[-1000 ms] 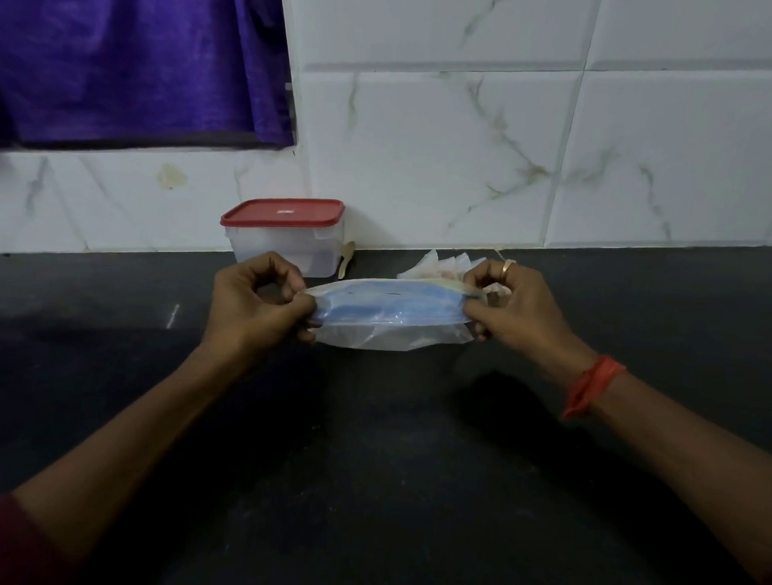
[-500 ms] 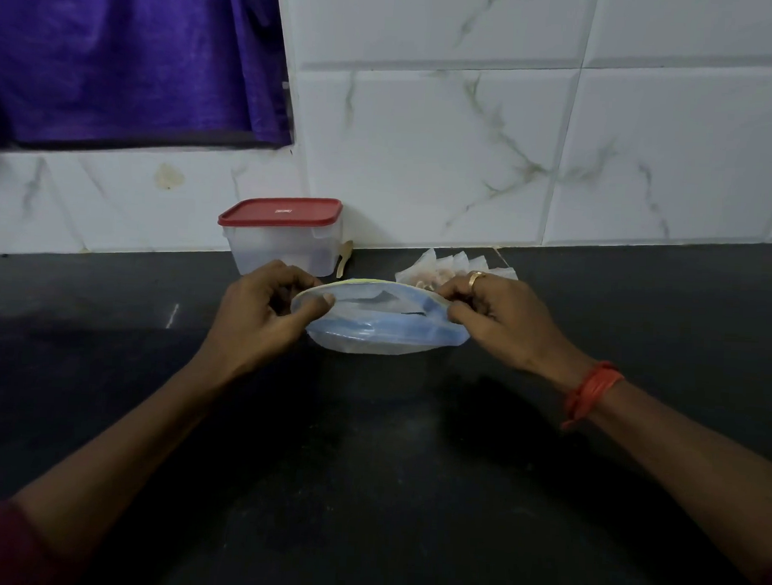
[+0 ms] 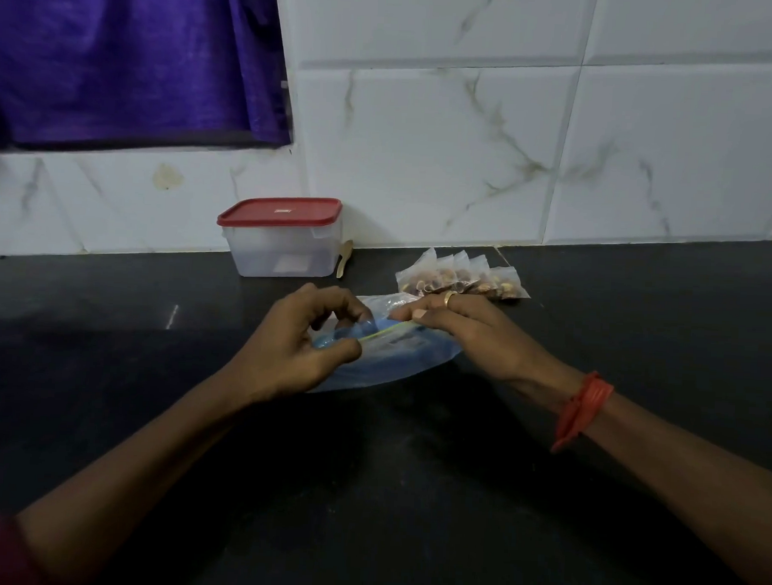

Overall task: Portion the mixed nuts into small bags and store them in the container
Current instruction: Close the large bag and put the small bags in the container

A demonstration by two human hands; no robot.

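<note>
- Zip bag (image 3: 399,359) lies flat on the counter (image 3: 366,490) in front of me, between the two hands. It is blue-tinted, and a yellow-green seal line runs along its top edge. I cannot make out what is inside.
- Left hand (image 3: 293,350): fingers and thumb are curled and pinch the bag's left end at the seal.
- Right hand (image 3: 475,336): closed narrowly on the seal's right part, thumb near side, fingers far side. It reads as a pinch, though the grip is partly hidden.
- My read is that the hands are working the seal. I cannot tell whether they are opening or closing it.
- Small bags (image 3: 464,280), filled with nuts, sit in an overlapping row just behind the right hand, near the wall.
- Container (image 3: 282,252) stands against the wall, left of the small bags, with its red lid (image 3: 280,210) on. So storing is not yet done.
- Spoon (image 3: 344,258) leans at the container's right side.
- Risks:
  - A sharp pull apart could pop the seal and scatter any nuts left inside.
  - A seal pressed only in part would leak once the bag is lifted.
  - The thin film may slide on the smooth counter under uneven pull.
  - The right hand's knuckles are close to the small bags, so a backward jerk could knock the row.
  - Dim light hides gaps in the seal.
</note>
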